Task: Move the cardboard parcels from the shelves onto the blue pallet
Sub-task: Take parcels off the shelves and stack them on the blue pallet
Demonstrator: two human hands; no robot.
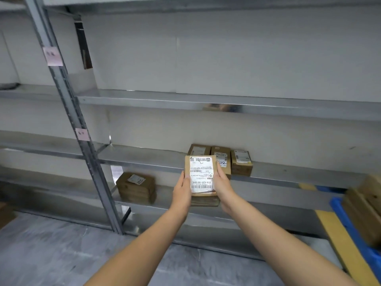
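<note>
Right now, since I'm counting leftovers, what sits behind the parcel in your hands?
On the shelf: the left parcel, middle parcel and right parcel. The held parcel covers the near ends of the left two.

Grey metal shelving (226,104) (2 pink tags (53,56) on its upright (68,96)) against white wall (226,48), grey floor (51,254).

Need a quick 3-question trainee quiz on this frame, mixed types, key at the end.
1. True or false: the left hand and right hand both grip the white-labelled brown cardboard parcel.
2. The blue plastic pallet shows at the view's: A) left edge B) right edge C) top edge.
3. Fill in: the stack of brown cardboard parcels sits one shelf ___ the row of small cardboard parcels.
Key: 1 true; 2 B; 3 below.
</note>
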